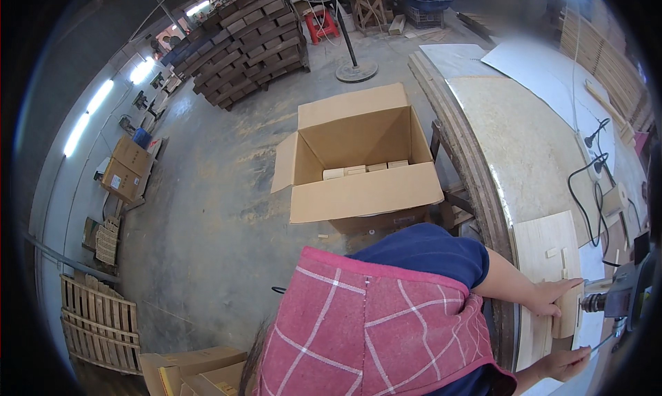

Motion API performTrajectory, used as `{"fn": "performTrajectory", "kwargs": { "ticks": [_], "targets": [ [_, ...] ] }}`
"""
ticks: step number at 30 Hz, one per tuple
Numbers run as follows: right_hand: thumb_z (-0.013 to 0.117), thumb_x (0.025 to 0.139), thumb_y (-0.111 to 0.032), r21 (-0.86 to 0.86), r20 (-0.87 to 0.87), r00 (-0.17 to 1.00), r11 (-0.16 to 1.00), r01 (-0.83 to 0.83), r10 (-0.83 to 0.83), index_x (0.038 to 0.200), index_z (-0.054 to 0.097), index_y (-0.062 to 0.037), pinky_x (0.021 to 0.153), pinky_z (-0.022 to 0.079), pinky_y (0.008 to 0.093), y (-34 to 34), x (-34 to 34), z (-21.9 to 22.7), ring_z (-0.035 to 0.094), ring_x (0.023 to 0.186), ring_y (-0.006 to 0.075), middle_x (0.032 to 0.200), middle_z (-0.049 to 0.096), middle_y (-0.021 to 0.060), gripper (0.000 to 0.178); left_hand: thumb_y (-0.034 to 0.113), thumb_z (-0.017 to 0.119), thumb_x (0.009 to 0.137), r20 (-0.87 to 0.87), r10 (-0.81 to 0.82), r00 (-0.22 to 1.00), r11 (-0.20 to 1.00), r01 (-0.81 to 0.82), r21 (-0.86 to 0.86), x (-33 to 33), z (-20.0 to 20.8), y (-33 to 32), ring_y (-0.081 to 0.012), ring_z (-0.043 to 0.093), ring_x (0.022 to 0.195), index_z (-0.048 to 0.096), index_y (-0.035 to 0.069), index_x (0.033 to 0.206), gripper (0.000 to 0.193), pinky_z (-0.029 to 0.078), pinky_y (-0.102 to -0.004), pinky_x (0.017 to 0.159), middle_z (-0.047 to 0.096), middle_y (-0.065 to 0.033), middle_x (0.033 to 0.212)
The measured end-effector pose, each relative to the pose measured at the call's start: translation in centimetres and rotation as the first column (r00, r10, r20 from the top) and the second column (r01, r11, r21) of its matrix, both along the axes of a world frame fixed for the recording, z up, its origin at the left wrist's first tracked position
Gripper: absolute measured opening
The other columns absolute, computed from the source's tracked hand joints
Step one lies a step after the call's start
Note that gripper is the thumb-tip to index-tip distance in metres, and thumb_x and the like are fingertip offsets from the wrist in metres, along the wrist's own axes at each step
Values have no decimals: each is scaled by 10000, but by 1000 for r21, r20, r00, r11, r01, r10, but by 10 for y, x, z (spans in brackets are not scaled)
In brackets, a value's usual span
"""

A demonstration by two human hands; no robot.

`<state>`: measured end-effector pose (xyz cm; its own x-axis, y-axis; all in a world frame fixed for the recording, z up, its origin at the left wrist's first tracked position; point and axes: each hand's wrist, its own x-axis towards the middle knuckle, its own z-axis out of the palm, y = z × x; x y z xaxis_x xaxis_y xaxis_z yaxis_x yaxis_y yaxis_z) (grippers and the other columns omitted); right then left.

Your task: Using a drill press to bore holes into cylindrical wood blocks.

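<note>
At the right of the head view, my left hand (pixel 549 297) holds a small pale wooden block (pixel 567 312) on the bench, thumb and fingers spread against it. Right beside the block is the metal chuck (pixel 592 302) of a grey power tool (pixel 629 292); its bit cannot be made out. Lower down, my right hand (pixel 564 363) is closed around the end of a thin metal lever (pixel 604 343) that runs to the tool. Under the block lies a pale wooden board (pixel 545 241) with small wood offcuts (pixel 552 253) on it.
An open cardboard box (pixel 365 196) with several wooden blocks (pixel 355 170) stands left of the workbench (pixel 489 113). A black cable (pixel 576 189) curls across the bench. Behind are a fan stand (pixel 356 70) and stacked dark timber (pixel 248 44). Cardboard (pixel 193 368) lies at lower left.
</note>
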<state>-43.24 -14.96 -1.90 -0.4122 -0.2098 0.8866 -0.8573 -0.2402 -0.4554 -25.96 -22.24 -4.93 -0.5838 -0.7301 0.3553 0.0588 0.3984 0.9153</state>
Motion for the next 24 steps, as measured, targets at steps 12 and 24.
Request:
{"fn": "performTrajectory", "kwargs": {
  "ticks": [12,24],
  "targets": [
    [514,861,-46,-51,-69,994,996,76,-80,882,547,40,659,453,292,10,11,-1,525,706,210,795,552,120,95,87,650,674,-91,-26,996,1000,26,1,-19,-25,-7,-339,339,1201,56,41,1359,908,285,-360,991,271,-226,1328],
    [478,822,-175,210,-198,980,975,75,-33,764,585,44,599,413,294,-1,29,189,539,660,178,701,580,132,250,71,634,717,-46,-74,996,987,79,142,-6,-20,-10,-277,419,1134,63,13,1358,860,402,-318,894,305,-213,1308]
  ]
}}
